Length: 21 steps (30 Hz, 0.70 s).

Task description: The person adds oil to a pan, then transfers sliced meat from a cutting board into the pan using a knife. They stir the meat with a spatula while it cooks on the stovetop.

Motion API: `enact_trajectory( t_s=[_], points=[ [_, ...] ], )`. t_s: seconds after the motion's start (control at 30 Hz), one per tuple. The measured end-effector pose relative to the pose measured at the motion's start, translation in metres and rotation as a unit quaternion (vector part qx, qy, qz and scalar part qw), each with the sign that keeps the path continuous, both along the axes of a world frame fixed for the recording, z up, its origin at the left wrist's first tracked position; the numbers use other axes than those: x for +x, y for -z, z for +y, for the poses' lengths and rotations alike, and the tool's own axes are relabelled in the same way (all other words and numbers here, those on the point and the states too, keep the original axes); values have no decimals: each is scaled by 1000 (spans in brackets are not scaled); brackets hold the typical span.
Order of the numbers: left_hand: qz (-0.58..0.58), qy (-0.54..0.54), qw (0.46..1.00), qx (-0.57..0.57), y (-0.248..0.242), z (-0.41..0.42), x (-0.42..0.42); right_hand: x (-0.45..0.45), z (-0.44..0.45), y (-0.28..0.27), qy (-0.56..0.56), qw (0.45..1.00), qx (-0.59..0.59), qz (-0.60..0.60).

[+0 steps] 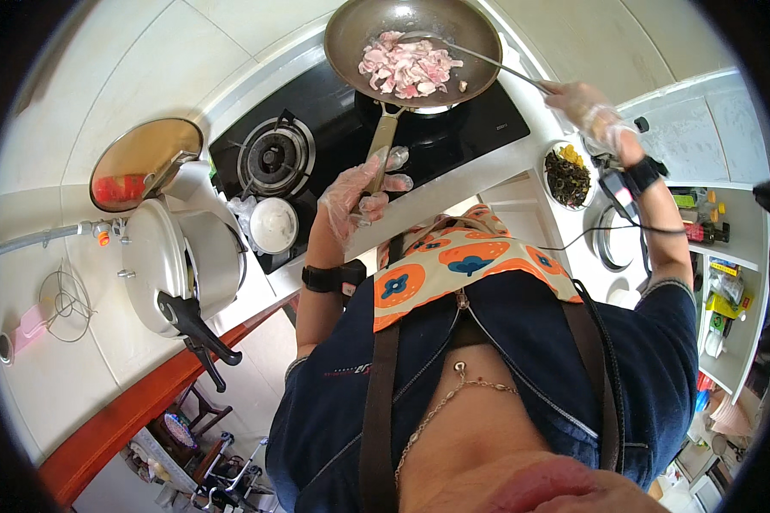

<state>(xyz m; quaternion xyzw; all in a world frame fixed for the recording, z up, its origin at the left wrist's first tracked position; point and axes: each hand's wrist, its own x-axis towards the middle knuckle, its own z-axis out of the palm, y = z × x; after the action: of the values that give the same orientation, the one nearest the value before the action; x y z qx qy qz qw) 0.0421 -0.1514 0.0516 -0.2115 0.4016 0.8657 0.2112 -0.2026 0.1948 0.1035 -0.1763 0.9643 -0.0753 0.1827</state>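
Note:
A wok-style frying pan [353, 38] sits over the rear right burner of the black gas hob [333, 128]. Sliced pale pink meat [410, 67] lies heaped in it. My left hand [366, 192], in a clear plastic glove, is round the pan's handle [383, 138]. In my right hand [587, 115], also gloved, is the handle end of a long metal spatula or ladle [487, 59], whose head rests at the upper edge of the meat. A white bowl [593, 192] of dark shreds and yellow pieces stands below my right hand.
Left of the hob is a bare burner [271, 154], with a white lidded bowl [274, 226] beside it. A large pressure cooker [212, 256] and a glass pan lid [122, 154] stand farther left. A round metal container [616, 237] is on the right counter, near shelves [738, 250] of bottles and packets.

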Motion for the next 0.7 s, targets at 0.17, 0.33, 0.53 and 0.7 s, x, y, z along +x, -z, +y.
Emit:
enact_trajectory(
  t_s=[0.17, 0.33, 0.53, 0.7],
  points=[
    [10, -9, 1000, -4, -3, 3, 2, 38, 14, -28, -39, 999, 23, 19],
    [1, 11, 1000, 6, 2, 0, -3, 31, -14, 9, -72, 987, 63, 130],
    [13, -4, 1000, 0, 5, 2, 0, 0, -13, 19, 31, 996, -63, 60],
    [31, -37, 999, -7, -1, 9, 4, 24, -33, 13, -134, 983, 34, 123]
  ],
)
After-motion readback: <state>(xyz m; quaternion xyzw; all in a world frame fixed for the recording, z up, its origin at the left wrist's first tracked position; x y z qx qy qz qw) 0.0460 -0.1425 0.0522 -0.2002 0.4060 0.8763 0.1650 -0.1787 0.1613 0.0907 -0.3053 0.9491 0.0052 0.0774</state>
